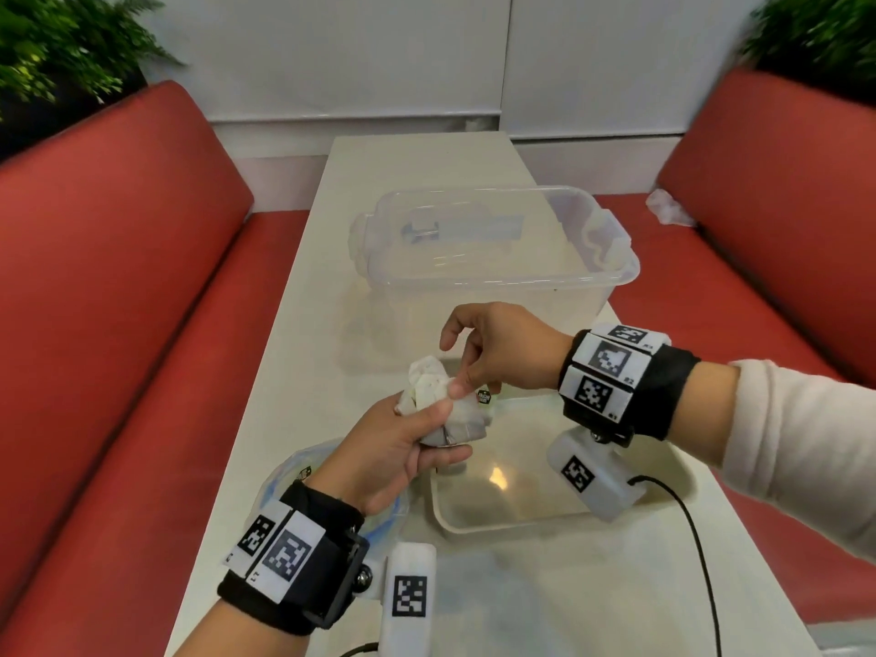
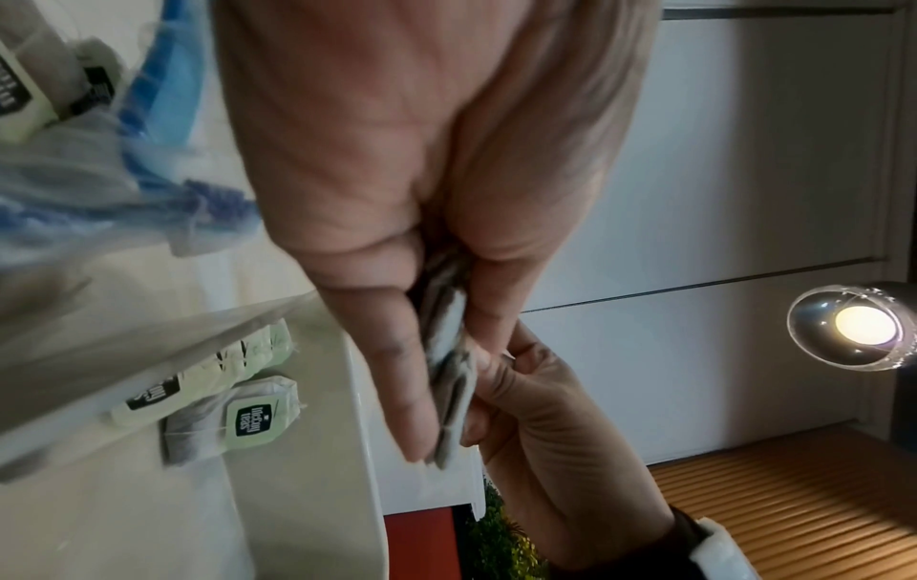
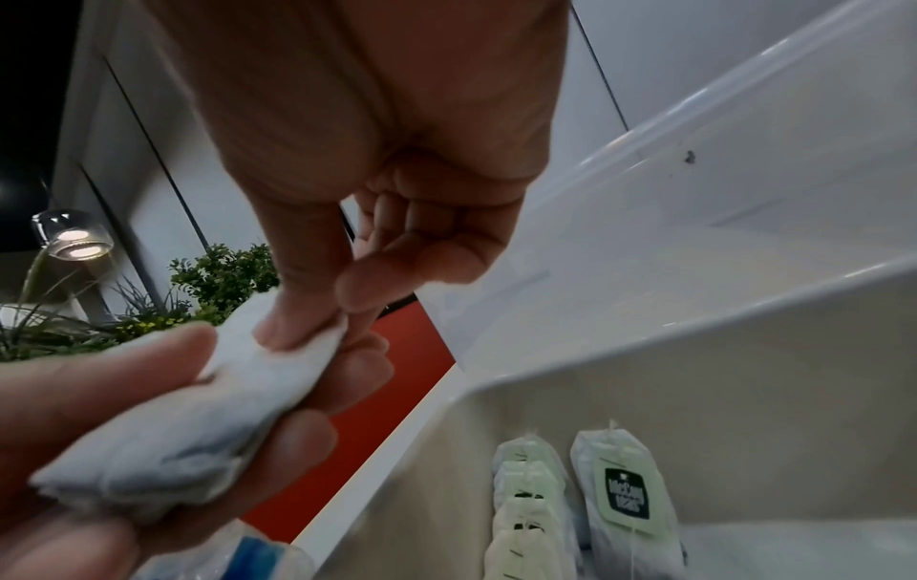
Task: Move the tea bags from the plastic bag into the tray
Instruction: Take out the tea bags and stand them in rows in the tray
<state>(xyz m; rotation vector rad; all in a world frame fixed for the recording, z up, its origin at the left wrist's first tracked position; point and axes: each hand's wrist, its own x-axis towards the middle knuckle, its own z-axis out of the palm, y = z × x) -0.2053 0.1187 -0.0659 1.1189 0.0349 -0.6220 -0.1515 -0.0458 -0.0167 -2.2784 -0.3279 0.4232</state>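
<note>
tray [image 1: 441,516] on table [image 1: 303,324] | plastic bag [image 1: 284,471] left | tub [image 1: 497,277] behind

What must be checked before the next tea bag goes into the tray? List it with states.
1. Left hand grips the bunch of tea bags: ok.
2. Right hand has a pinch grip on one bag's corner: ok.
3. Pinched bag is free of the bunch: cannot tell.
4. Tray sits below and beside the hands, open: ok.
5. Tray holds bags already, with bare floor left: ok.
6. Plastic bag lies clear of the tray: ok.
</note>
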